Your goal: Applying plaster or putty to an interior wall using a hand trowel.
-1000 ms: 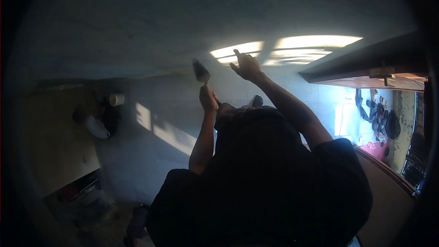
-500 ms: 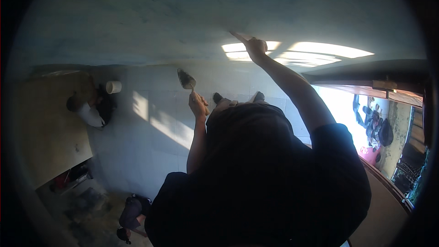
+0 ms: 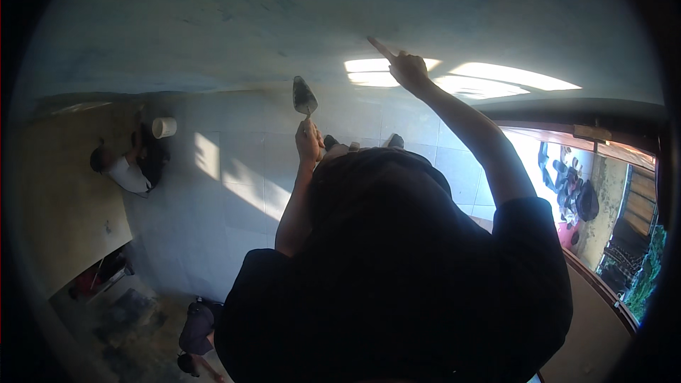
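Clearly, the left hand (image 3: 308, 142) grips a smudged, leaf-shaped trowel (image 3: 304, 95), its blade toward the mottled grey wall (image 3: 206, 35); the right hand (image 3: 409, 71), gripping nothing, extends one finger wallward.

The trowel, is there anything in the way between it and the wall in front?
Nothing visible stands between the trowel and the wall. The left grip holds it with the blade toward the wall. The right grip, one finger extended, is off to the right, not between them.
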Motion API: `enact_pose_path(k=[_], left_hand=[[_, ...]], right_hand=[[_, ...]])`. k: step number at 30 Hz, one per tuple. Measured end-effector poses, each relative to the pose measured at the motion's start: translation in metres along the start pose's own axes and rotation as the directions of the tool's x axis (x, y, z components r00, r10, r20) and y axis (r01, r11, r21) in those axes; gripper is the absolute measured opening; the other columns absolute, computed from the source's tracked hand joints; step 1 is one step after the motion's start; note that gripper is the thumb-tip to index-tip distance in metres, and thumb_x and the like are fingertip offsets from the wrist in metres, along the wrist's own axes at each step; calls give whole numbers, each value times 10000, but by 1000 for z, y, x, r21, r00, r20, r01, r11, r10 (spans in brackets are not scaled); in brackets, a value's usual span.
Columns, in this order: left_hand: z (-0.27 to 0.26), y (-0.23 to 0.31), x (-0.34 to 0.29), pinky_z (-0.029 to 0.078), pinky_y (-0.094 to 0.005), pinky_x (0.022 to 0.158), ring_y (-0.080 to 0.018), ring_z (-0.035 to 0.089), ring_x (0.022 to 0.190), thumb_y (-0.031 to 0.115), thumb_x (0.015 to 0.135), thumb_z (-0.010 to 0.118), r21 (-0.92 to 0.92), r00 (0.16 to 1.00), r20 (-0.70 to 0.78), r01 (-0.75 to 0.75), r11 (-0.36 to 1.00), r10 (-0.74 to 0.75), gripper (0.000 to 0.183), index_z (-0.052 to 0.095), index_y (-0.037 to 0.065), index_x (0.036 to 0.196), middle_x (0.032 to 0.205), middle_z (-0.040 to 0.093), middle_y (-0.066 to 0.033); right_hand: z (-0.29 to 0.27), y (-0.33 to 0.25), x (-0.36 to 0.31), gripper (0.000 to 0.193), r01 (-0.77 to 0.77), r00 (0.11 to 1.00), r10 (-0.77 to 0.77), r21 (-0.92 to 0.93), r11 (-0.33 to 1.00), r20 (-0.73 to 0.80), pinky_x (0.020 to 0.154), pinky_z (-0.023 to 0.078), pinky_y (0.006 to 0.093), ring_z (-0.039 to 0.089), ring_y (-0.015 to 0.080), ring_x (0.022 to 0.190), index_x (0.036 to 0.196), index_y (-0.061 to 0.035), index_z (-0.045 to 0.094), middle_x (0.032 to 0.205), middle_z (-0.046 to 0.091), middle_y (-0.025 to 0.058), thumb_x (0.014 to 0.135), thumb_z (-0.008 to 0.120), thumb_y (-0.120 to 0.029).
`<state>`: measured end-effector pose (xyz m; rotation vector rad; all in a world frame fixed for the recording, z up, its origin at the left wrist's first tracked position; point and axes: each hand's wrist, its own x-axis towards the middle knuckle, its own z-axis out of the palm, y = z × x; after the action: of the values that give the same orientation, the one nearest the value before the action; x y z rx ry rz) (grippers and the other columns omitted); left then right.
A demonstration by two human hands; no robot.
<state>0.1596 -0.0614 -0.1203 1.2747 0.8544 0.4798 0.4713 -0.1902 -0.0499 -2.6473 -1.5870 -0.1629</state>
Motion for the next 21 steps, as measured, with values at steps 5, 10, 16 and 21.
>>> enact_pose_path(k=[5,10,16,21], left_hand=[[15,-1,7,371,-228,370,-86,425,390,414,988,402,1,996,85,-20,1000,19,391,464,80,795,550,455,-22],[18,8,18,370,-241,359,-82,432,395,362,986,425,-64,966,241,115,991,-96,347,456,76,793,531,444,-15],[65,41,39,366,-248,375,-83,387,392,370,988,410,17,952,304,33,999,-36,371,423,90,745,534,391,0],[103,39,52,376,-254,487,-83,416,495,357,979,456,16,928,350,-146,989,131,367,442,73,748,578,396,6]], right_hand=[[12,0,3,947,-30,995,40,-114,993,92,337,443,284,467,99,371,1467,-385,-79,492,508,21,856,571,-67],[6,-12,-2,909,-31,991,33,-15,999,128,443,508,349,585,196,490,1470,-385,-1,604,588,97,830,561,-68],[65,-57,-41,475,-710,625,175,460,533,761,587,573,377,676,238,744,1295,-107,489,918,671,179,839,582,-202],[84,-120,-76,786,-680,696,-298,733,21,653,661,587,390,637,214,929,1402,-94,211,1010,644,125,781,686,-175]])
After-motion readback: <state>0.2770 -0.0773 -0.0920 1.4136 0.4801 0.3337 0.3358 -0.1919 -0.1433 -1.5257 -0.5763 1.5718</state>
